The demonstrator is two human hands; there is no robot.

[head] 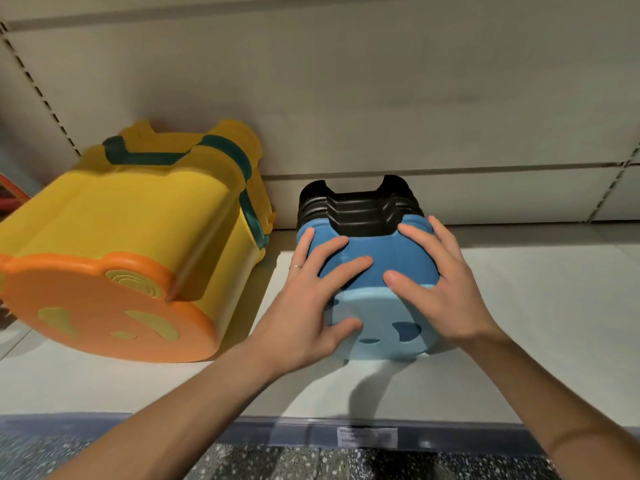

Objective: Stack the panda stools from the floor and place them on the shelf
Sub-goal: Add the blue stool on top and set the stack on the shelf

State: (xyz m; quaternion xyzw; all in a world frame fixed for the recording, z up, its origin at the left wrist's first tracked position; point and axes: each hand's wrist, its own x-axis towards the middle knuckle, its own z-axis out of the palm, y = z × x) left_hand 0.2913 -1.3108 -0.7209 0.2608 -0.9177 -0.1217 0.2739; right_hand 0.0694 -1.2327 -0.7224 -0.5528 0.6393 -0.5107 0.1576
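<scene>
Nearest, at 6 o'clock, lies the speckled grey stone floor [277, 462], then the shelf's grey front rail carrying a small white paper price label [367, 436]; its print is too blurred to read. Beyond the rail is the flat white shelf board [519, 323], on which the task's item rests: a stack of plastic panda stools [367, 251] tipped on its side. The pale blue face-patterned seat is turned toward me and the black stools are nested behind it toward 12 o'clock. My left hand [311, 292] clasps the stack from 9 o'clock, fingers spread over the blue body and thumb on the seat face. My right hand [440, 292] clasps it from 3 o'clock in the same fashion. Both hands are grasping the stack, not released. In my judgement the two-sided hold keeps the nested stools from sliding apart while I seat them. The stack's far end appears close to the rear, so placement looks nearly complete. At 9 o'clock of the stack, just beside it and apparently not touching, lies a large yellow plastic stool with an orange seat [121, 237], also on its side. Farthest, at 12 o'clock, stands the cream slotted back panel [346, 98].
</scene>
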